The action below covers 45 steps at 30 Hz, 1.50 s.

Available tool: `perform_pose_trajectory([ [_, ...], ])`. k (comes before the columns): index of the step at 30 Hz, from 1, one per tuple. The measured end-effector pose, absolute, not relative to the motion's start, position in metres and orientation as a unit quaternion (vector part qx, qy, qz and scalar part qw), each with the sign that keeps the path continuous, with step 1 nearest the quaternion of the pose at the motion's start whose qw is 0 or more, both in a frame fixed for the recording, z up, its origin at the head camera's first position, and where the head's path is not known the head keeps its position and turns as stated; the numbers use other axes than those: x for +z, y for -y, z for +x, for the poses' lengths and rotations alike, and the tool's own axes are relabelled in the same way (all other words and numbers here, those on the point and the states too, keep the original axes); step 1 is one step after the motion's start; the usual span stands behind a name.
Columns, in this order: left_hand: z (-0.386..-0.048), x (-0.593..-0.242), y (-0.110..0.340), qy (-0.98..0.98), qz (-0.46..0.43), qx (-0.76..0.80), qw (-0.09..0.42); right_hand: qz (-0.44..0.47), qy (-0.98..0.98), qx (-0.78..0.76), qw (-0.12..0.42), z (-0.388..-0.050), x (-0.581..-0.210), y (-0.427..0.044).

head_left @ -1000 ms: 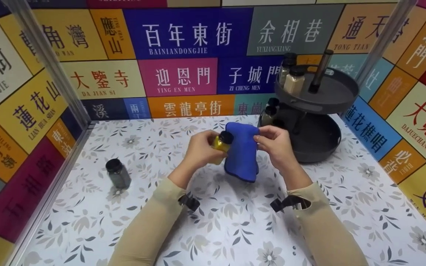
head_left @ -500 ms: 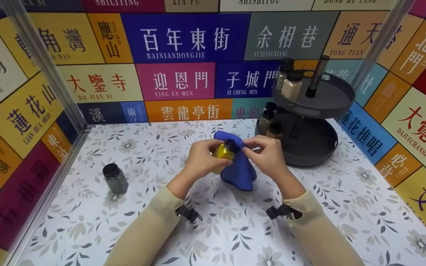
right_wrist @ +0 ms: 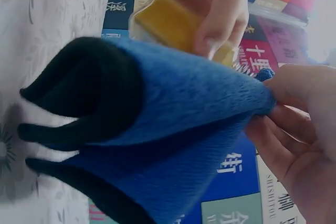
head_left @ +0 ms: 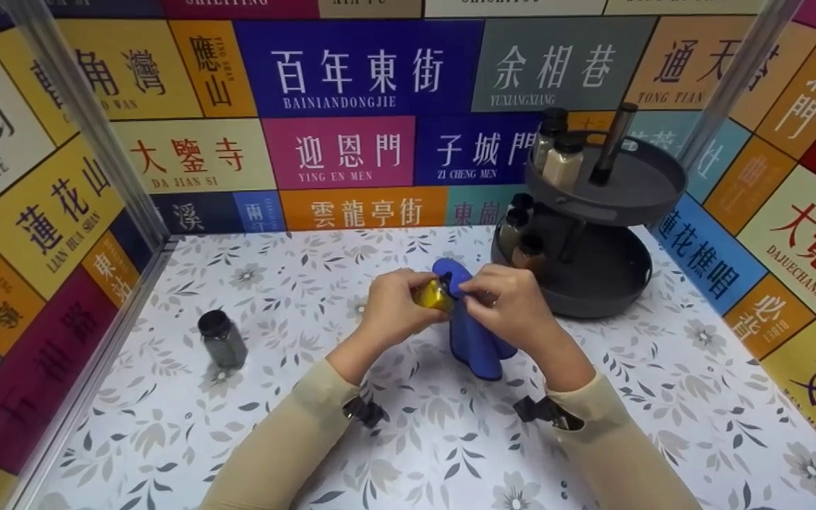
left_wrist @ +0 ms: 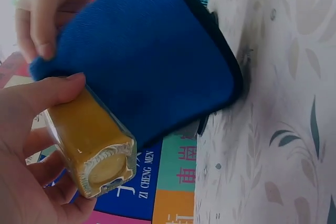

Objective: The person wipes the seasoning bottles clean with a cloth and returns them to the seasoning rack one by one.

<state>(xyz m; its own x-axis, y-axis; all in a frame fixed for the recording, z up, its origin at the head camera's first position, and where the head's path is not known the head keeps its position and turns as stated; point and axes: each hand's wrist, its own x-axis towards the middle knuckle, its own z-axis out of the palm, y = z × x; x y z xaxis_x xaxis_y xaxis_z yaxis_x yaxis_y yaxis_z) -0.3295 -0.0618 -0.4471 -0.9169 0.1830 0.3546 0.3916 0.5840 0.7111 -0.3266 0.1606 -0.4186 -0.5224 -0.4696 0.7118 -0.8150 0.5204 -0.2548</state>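
The white table (head_left: pixel 408 460) with its grey leaf-and-flower print lay under everything, the wiping apparently being done above its middle.

Toward its far right stood a two-tier, round, dark grey stand (head_left: pixel 645 177). At the left of its upper tray were two black-capped jars, the nearer one, a cream-filled clear jar (head_left: pixel 562 170), and the other hard to read behind it. The lower tray held more dark-capped jars on its left side, among them a brown-filled glass jar (head_left: pixel 530 256).

The soft blue cloth with a dark edge (left_wrist: pixel 147 51) hung in folds from the right hand (head_left: pixel 511 301), whose fingers pinched its upper end against the jar's top. The left hand (head_left: pixel 394 308) had its fingers curled round a small faceted glass jar of yellow contents (left_wrist: pixel 94 135), tilted off the table, its base toward the left wrist. A steady grip low on this glass would probably serve best, leaving neck and cap free; turning the jar against a firmly bunched fold should reach each facet, while the loose end might snag.

Apart at left, an upright black-capped jar of dark grey contents (head_left: pixel 224 343) stood on the table.
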Motion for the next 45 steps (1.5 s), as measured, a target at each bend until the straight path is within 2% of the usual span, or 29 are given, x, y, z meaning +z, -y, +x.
perform_pose_trajectory([
  [8,-0.325,-0.446,0.056,0.897,-0.183,-0.38,0.134,0.372,0.823,0.293,0.314,-0.326,-0.419,-0.159],
  [17,-0.323,-0.437,0.06,0.869,-0.179,-0.443,0.126,0.339,0.83,0.305,0.321,-0.332,-0.42,-0.163],
  [30,-0.324,-0.437,0.063,0.865,-0.135,-0.467,0.124,0.377,0.83,0.286,0.295,-0.323,-0.414,-0.163],
  [35,-0.323,-0.443,0.058,0.878,-0.145,-0.441,0.12,0.398,0.824,0.282,0.289,-0.317,-0.412,-0.16],
  [45,-0.319,-0.443,0.05,0.883,-0.191,-0.41,0.127,0.374,0.822,0.274,0.331,-0.32,-0.413,-0.16],
])
